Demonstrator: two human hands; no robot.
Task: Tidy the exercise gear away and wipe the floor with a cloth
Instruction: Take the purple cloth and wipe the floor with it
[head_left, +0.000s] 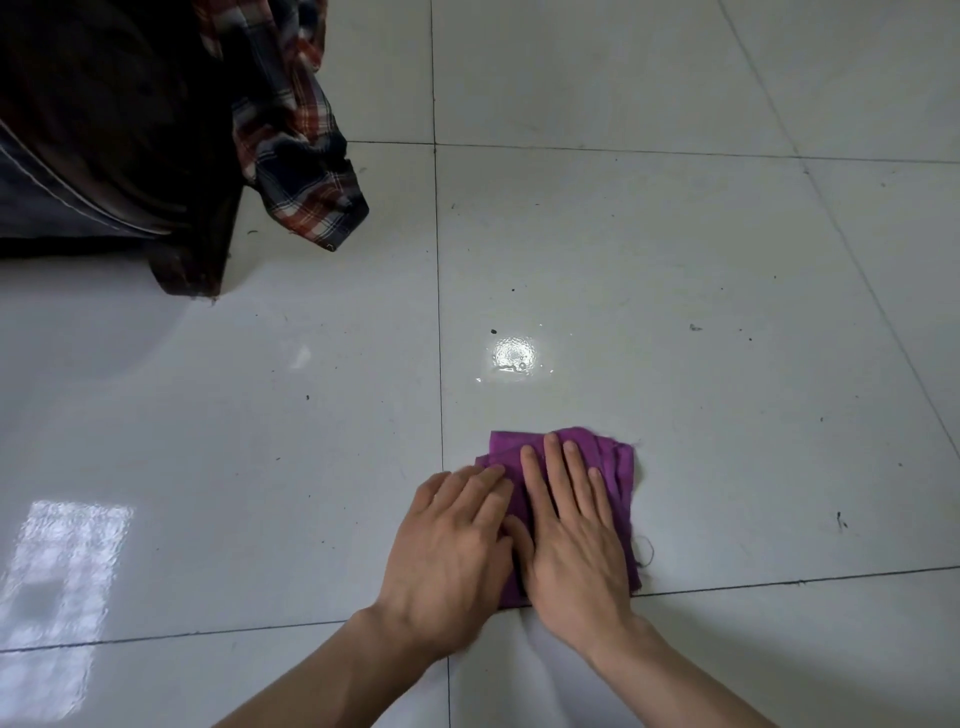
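Note:
A folded purple cloth (618, 467) lies flat on the glossy white tiled floor (675, 260), low in the head view and just right of centre. My left hand (452, 551) rests palm down on the cloth's left edge, partly on the tile. My right hand (571, 530) presses flat on the middle of the cloth, fingers stretched forward and slightly spread. Both hands lie side by side, thumbs touching. No exercise gear is visible.
A dark wooden furniture leg (197, 260) stands at upper left, with a plaid shirt (306, 156) hanging over it down to the floor. Small dark specks of dirt dot the tiles. A bright light reflection (514, 356) shines just beyond the cloth.

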